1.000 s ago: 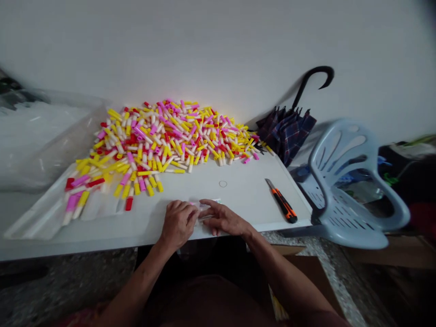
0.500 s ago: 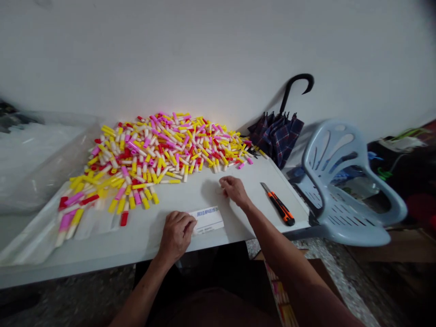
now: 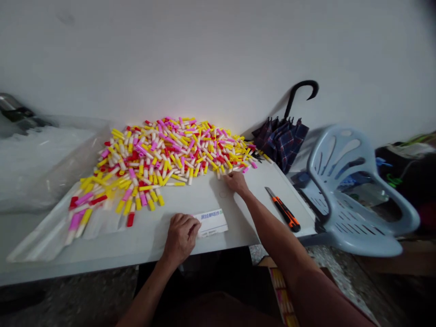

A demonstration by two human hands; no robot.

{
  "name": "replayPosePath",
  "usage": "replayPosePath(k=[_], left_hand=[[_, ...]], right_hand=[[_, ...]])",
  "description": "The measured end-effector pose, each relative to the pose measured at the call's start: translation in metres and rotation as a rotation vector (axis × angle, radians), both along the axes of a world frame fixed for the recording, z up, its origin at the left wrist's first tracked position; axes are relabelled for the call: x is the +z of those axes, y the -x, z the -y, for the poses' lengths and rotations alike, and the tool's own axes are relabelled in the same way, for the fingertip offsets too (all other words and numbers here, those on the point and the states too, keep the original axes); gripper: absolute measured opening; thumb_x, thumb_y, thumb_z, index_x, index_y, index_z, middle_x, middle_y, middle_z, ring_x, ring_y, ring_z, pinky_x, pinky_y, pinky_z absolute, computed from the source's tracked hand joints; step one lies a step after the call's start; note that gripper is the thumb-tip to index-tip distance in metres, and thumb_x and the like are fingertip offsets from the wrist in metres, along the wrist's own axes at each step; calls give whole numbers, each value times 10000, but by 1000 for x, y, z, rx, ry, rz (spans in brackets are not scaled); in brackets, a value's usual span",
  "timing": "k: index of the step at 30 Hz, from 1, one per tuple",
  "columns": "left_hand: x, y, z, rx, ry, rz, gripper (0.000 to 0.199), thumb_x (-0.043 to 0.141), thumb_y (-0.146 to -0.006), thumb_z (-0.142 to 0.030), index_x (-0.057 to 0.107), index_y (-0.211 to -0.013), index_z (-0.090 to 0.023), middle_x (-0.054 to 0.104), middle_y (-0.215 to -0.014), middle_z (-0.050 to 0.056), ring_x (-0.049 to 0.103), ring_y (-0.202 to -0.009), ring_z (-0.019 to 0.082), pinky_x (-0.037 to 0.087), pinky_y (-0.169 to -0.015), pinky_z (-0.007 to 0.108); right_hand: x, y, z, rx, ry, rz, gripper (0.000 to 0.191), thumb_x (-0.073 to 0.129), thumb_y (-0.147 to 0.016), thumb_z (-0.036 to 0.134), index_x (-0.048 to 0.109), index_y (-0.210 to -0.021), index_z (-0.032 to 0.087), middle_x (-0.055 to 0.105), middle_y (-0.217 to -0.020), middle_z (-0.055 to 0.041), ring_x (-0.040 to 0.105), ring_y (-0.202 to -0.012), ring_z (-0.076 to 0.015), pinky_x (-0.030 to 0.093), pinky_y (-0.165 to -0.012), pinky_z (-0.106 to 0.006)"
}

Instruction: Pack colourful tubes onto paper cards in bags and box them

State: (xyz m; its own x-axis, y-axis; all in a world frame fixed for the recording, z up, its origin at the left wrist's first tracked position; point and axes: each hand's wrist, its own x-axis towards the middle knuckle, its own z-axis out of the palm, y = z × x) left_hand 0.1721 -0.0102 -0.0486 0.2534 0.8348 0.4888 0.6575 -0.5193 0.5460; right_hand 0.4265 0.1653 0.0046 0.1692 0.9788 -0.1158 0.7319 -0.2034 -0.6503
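Note:
A large heap of plastic tubes (image 3: 160,159) in yellow, pink, red and white lies on the white table (image 3: 238,213). My right hand (image 3: 236,182) reaches its near right edge, with fingers bunched against the outermost tubes. Whether they hold one is hidden. Nearer the table's front edge, my left hand (image 3: 180,238) lies over the left end of a white printed paper label (image 3: 211,222), fingers curled on it. The hands are well apart.
A clear plastic sheet (image 3: 51,222) lies under the heap's left side, beside a plastic bag (image 3: 44,159). An orange utility knife (image 3: 284,211) lies right of my right arm. Behind it are a folded plaid umbrella (image 3: 281,141) and a pale blue plastic chair (image 3: 350,195).
My right hand has moved forward from the bare tabletop to the heap's edge. My left hand stays on the label. The whole view has shifted slightly.

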Motion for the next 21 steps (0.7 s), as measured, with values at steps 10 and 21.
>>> replayPosePath(k=[10, 21], left_hand=[[2, 0, 0, 42, -21, 20, 184, 567, -1044, -261, 682, -906, -221, 703, -912, 41, 584, -911, 235, 429, -895, 447], [3, 0, 1, 50, -45, -8, 154, 583, -1030, -245, 700, -931, -222, 722, -933, 40, 601, -940, 245, 424, -918, 457]], right_hand=[[29, -45, 129, 440, 404, -276, 260, 747, -819, 394, 751, -821, 134, 668, -599, -28, 593, -514, -127, 452, -456, -212], [-1, 31, 120, 642, 395, -408, 198, 698, -826, 311, 783, -913, 154, 636, -595, 31, 499, -495, -98, 404, -487, -213]])
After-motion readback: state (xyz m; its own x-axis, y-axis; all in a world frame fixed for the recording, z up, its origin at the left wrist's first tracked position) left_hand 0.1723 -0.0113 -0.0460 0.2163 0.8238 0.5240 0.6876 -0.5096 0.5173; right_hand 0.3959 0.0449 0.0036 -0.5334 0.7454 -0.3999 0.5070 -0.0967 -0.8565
